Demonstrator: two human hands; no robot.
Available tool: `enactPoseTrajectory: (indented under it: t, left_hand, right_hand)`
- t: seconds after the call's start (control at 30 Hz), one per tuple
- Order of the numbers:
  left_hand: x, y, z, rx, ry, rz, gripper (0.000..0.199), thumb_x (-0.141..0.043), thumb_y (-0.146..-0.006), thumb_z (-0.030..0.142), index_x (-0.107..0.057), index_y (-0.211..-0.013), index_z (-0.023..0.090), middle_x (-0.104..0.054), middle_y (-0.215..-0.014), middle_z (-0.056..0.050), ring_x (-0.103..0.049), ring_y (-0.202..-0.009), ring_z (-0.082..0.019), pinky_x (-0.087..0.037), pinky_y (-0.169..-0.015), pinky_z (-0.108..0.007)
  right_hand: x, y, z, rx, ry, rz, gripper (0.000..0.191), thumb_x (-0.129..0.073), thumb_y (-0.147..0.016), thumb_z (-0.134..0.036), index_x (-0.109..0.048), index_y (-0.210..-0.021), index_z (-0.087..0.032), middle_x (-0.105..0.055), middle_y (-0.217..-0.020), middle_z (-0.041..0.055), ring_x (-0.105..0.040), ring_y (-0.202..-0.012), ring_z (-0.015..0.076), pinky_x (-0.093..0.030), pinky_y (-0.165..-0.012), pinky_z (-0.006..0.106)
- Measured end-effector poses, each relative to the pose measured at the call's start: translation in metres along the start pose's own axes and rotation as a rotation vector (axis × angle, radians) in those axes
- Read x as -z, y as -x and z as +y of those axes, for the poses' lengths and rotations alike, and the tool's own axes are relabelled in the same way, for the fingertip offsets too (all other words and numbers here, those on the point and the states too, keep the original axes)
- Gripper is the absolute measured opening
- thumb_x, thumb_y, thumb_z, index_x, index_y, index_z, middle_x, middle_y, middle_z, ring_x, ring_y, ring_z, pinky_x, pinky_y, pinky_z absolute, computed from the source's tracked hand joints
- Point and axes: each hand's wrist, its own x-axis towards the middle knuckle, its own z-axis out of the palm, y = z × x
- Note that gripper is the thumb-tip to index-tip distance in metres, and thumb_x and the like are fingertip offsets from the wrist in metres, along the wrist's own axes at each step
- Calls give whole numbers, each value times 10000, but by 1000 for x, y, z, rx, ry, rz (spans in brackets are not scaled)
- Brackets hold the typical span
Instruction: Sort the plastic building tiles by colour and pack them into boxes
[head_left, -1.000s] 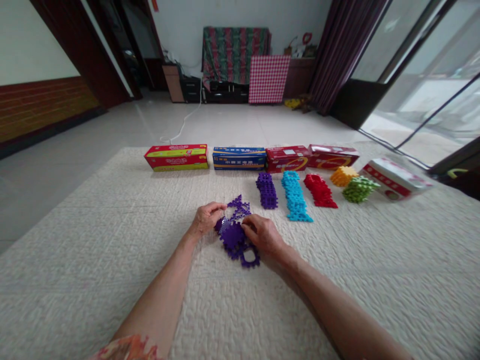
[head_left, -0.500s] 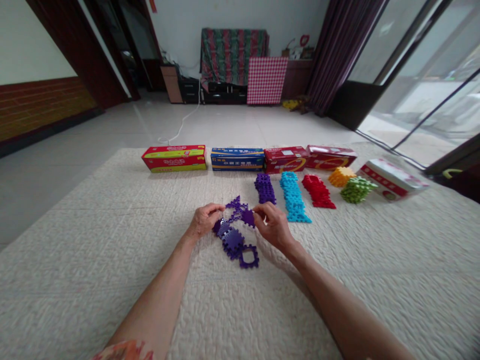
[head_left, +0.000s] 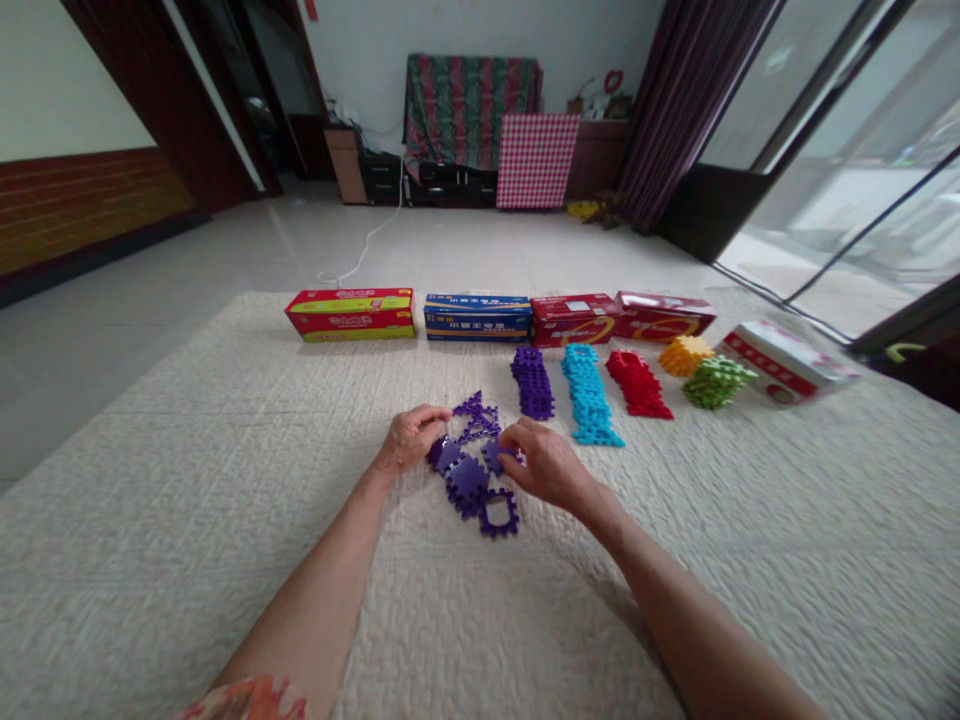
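Observation:
My right hand (head_left: pixel 546 462) pinches a purple square tile with toothed edges (head_left: pixel 492 457) low over the cover, partly hidden by the fingers. My left hand (head_left: pixel 409 438) is curled closed, its fingertips at the edge of a purple triangular tile (head_left: pixel 470 404); what lies between them is hidden. Openwork purple tiles (head_left: pixel 480 426) lie between the two hands. Nearer to me, several solid purple square tiles (head_left: pixel 467 480) overlap in a loose row. A purple square frame tile (head_left: pixel 499 513) is at its near end.
Beyond my right hand are rows of purple tiles (head_left: pixel 532 384), light blue tiles (head_left: pixel 589 395) and red tiles (head_left: pixel 637 382). Yellow tiles (head_left: pixel 684 355) and green tiles (head_left: pixel 716 383) sit beside a white box (head_left: pixel 787 362). A red-yellow box (head_left: pixel 351 316), blue box (head_left: pixel 478 318) and two red boxes (head_left: pixel 574 318) line the back.
My right hand has moved slightly down and left, bringing the purple square tile down with it, closer to the overlapping tiles. My left hand stays nearly in place.

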Motion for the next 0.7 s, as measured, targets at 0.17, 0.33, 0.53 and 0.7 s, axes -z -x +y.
enactPoseTrajectory:
  t: [0.17, 0.33, 0.53, 0.7]
  left_hand:
    - [-1, 0, -2, 10, -1, 3, 266, -550, -766, 254, -737, -936, 170, -741, -903, -52, -664, -821, -177, -510, -779, -288]
    - [0, 0, -1, 30, 10, 5, 265, -551, -756, 241, -739, -929, 174, -732, -834, -41, -657, -770, -169, -508, -728, -275]
    - [0, -1, -4, 26, -10, -3, 265, -551, -758, 247, -736, -936, 182, -731, -831, -31, -653, -776, -163, -506, -723, -262]
    - [0, 0, -3, 24, -16, -4, 265, -545, -766, 255, -729, -940, 175, -735, -879, -35, -655, -791, -161, -506, -732, -259]
  right_hand:
    - [-10, 3, -1, -155, 85, 23, 296, -638, -804, -350, -585, -1004, -138, -606, -932, 103, -581, -862, 218, -420, -749, 305]
    - [-16, 5, -6, -129, 121, -37, 466, -646, -777, -362, -537, -1169, -135, -581, -1049, 135, -562, -971, 251, -430, -822, 342]
    - [-8, 4, 0, -69, 96, -115, 482, -624, -737, -237, -541, -1205, -150, -575, -1070, 119, -551, -981, 231, -429, -837, 328]
    - [-10, 4, -4, -103, 108, -81, 461, -632, -751, -329, -570, -1168, -144, -575, -1039, 121, -547, -953, 241, -431, -835, 340]
